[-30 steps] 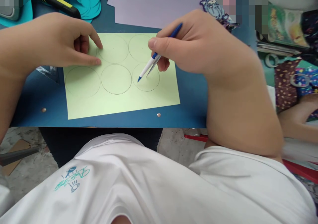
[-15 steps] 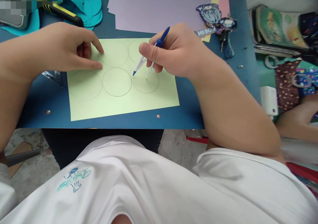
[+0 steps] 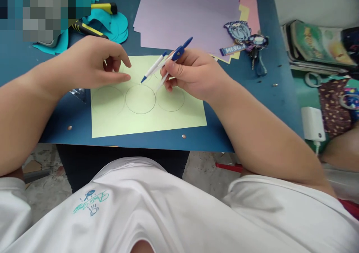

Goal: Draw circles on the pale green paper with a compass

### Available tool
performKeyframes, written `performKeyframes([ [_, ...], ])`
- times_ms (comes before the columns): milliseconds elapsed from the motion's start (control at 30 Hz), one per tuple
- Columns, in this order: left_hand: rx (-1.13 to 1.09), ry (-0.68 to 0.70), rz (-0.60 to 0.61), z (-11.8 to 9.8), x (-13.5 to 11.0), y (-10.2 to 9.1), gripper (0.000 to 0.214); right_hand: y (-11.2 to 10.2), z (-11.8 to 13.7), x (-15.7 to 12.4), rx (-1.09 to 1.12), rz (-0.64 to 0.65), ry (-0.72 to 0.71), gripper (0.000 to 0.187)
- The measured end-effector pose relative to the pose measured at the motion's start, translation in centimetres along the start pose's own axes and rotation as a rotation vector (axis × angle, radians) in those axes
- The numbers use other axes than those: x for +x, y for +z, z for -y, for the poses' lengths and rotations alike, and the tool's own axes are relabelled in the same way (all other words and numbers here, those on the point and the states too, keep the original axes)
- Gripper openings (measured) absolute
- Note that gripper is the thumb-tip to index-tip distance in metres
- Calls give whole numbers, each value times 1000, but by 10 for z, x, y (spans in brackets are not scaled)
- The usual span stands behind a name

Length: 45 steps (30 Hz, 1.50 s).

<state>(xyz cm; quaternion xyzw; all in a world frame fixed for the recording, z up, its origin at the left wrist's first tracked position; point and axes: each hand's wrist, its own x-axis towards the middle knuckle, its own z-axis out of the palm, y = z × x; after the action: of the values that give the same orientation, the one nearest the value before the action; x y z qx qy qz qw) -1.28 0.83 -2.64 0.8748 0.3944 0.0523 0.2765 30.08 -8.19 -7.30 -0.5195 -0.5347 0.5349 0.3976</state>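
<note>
My right hand (image 3: 196,73) grips a blue-and-white drawing compass (image 3: 177,54) near its hinge. The compass is tilted, its legs spread, above the light green sheet (image 3: 146,125). Pencilled circles show in a row along the sheet's near half, with more lines partly hidden behind my hands. Over the sheet's left part rests or hovers my left hand (image 3: 94,64), thumb and forefinger apart and the other fingers curled, with nothing in it. Whether its fingertips touch the paper I cannot tell.
Purple sheets (image 3: 179,17) lie beyond the green one, beside a keychain (image 3: 241,34). Yellow-and-black cutters (image 3: 89,29) and teal cut-outs (image 3: 119,28) are at back left. A clear ruler (image 3: 78,95) sits by my left wrist. Right: a white charger (image 3: 312,124), another person's arm (image 3: 340,150).
The compass has lifted off the right-hand circle and swung, its blue-tipped leg now further left and its legs wider apart. My left hand has loosened on the sheet. The view has shifted slightly.
</note>
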Motion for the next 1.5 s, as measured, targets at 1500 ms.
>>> performKeyframes([
  [1500, 544, -467, 361, -14, -35, -66, 82, 27, -26, 5, 260, 27, -45, 56],
])
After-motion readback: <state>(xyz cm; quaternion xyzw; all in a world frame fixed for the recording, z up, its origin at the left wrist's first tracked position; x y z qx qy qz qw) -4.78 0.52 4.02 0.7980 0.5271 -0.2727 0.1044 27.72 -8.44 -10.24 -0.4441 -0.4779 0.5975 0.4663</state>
